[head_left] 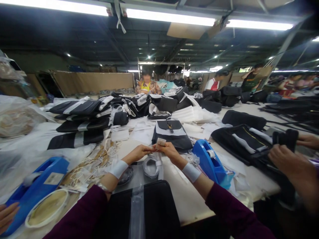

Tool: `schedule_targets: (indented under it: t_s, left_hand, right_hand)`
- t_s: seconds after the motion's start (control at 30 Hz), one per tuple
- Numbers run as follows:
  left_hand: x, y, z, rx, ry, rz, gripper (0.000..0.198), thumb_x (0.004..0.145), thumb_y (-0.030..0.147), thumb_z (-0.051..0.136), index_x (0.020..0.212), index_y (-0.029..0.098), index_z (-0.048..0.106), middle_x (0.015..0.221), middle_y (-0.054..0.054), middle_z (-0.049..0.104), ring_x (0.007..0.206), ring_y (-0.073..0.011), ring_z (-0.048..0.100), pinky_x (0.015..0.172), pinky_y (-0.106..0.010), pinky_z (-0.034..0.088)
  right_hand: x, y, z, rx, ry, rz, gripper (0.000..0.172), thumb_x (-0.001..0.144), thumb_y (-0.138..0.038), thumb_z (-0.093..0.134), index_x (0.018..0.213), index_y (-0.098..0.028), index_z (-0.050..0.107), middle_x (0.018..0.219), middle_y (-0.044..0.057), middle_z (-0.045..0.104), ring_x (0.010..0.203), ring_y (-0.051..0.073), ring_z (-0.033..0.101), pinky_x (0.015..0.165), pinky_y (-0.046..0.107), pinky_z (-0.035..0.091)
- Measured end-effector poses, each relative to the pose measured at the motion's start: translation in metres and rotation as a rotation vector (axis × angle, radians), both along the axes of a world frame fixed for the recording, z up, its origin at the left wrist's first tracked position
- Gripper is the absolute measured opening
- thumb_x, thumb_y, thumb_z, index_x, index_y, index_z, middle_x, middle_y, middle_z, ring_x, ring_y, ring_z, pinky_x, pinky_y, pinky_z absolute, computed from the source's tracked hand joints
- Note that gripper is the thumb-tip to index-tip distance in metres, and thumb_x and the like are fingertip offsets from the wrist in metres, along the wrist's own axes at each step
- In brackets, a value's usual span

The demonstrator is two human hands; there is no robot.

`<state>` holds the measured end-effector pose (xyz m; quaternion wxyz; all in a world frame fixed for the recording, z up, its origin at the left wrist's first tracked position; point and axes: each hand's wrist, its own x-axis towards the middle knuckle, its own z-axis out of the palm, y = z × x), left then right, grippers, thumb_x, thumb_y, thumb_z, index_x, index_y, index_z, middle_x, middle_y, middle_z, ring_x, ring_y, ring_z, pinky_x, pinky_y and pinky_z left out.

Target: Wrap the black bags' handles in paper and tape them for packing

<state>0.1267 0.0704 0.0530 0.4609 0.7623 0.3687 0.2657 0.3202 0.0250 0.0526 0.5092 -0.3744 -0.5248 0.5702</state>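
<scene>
Fluorescent tubes [170,16] ran bright beneath the dark workshop roof, and below them a pale worktable [191,204] lay crowded, with a stack of black bags [81,126] on its left side. Its near middle drew my eye: a white tag [161,142] stood up from the fingers there, just before the near side of a black buckle-flap bag [180,142] with a white sheet under its flap. The right hand [169,151] had its thumb and fingers closed in a small pinch on that tag. The left hand [142,151] met it from the other side, fingertips drawn close together; at that size I could not tell whether they gripped a bit of the tag, its thread or nothing.

I judged the step in hand to be fine work on the tag. As I saw it, the next move called for a light, steady pinch, with both sets of fingertips kept close.

Just to the right of the buckle-flap bag stood a blue tape dispenser [205,161]. Loose white cords [86,171] lay tangled on the left, and nearest of all was a black case [159,207] banded with clear tape. At the far right, a co-worker's hand [286,161] was busy at a separate black piece.
</scene>
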Motion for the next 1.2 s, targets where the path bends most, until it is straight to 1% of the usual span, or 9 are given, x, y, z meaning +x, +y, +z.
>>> schedule_targets:
  t_s: [0.07,0.27,0.37,0.47,0.6,0.73,0.9,1.03,1.2]
  left_hand:
    - [-0.001,0.0,-0.004,-0.012,0.026,0.008,0.025,0.068,0.03,0.068,0.088,0.019,0.078,0.086,-0.004,0.076,0.081,-0.0241,0.068,0.082,-0.031,0.05]
    - [0.004,0.003,-0.006,-0.002,0.064,0.148,0.011,0.05,0.012,0.073,0.053,0.022,0.072,0.056,-0.002,0.07,0.063,-0.0233,0.065,0.073,-0.03,0.05]
    - [0.0,0.001,0.015,0.034,-0.001,0.249,0.018,0.049,0.005,0.074,0.056,0.021,0.072,0.064,-0.005,0.072,0.075,-0.0259,0.067,0.084,-0.032,0.05]
    - [-0.03,-0.011,0.045,0.092,-0.108,0.401,0.024,0.056,0.008,0.076,0.076,0.021,0.076,0.097,-0.007,0.074,0.107,-0.0265,0.061,0.102,-0.032,0.042]
    - [-0.105,-0.065,0.061,0.075,-0.15,0.616,0.039,0.059,0.023,0.08,0.097,0.018,0.073,0.113,-0.01,0.068,0.118,-0.0299,0.055,0.107,-0.038,0.039]
    - [-0.168,-0.149,0.037,-0.13,0.015,0.859,0.055,0.057,0.043,0.083,0.106,0.021,0.071,0.112,-0.009,0.069,0.111,-0.0327,0.059,0.101,-0.041,0.045]
    - [-0.174,-0.218,0.009,-0.5,-0.018,0.84,0.051,0.058,0.043,0.084,0.104,0.025,0.072,0.112,-0.008,0.07,0.114,-0.0325,0.06,0.101,-0.041,0.047]
    - [-0.152,-0.223,0.011,-0.564,-0.111,0.641,0.038,0.063,0.041,0.081,0.097,0.023,0.074,0.111,-0.007,0.071,0.109,-0.0303,0.062,0.098,-0.037,0.048]
    - [-0.141,-0.212,0.009,-0.648,-0.221,0.551,0.043,0.068,0.042,0.079,0.105,0.02,0.073,0.106,-0.009,0.072,0.104,-0.0312,0.064,0.093,-0.039,0.051]
  right_hand:
    - [-0.002,-0.001,0.001,-0.015,0.032,-0.022,0.056,0.059,-0.058,0.08,0.088,-0.01,0.073,0.081,0.009,0.073,0.08,0.023,0.069,0.088,0.039,0.05]
    - [-0.011,-0.001,0.004,-0.043,0.088,-0.098,0.055,0.062,-0.055,0.08,0.092,-0.01,0.071,0.086,0.012,0.073,0.087,0.025,0.069,0.091,0.039,0.049]
    - [-0.009,0.003,0.0,-0.096,0.101,-0.168,0.055,0.064,-0.057,0.077,0.095,-0.012,0.069,0.091,0.012,0.073,0.095,0.025,0.068,0.093,0.037,0.048]
    - [0.001,0.001,-0.007,-0.188,0.088,-0.223,0.053,0.063,-0.057,0.076,0.093,-0.014,0.067,0.096,0.012,0.071,0.099,0.027,0.065,0.091,0.039,0.049]
    - [0.024,-0.032,-0.016,-0.288,0.061,-0.245,0.051,0.055,-0.055,0.081,0.084,-0.017,0.064,0.103,0.013,0.068,0.105,0.031,0.061,0.089,0.042,0.05]
    - [0.044,-0.096,-0.024,-0.403,-0.006,-0.208,0.061,0.06,-0.051,0.082,0.109,-0.021,0.063,0.125,0.013,0.06,0.118,0.03,0.056,0.098,0.041,0.046]
    - [0.043,-0.152,-0.026,-0.65,-0.077,0.024,0.086,0.069,-0.05,0.079,0.14,-0.017,0.043,0.135,0.02,0.052,0.12,0.033,0.055,0.095,0.044,0.049]
    - [0.029,-0.156,-0.013,-0.69,-0.155,0.119,0.086,0.063,-0.051,0.081,0.137,-0.021,0.049,0.137,0.018,0.051,0.122,0.033,0.054,0.089,0.042,0.05]
    - [0.013,-0.151,0.006,-0.631,-0.184,0.272,0.052,0.066,-0.049,0.079,0.11,-0.024,0.065,0.121,0.01,0.064,0.108,0.029,0.061,0.086,0.037,0.05]
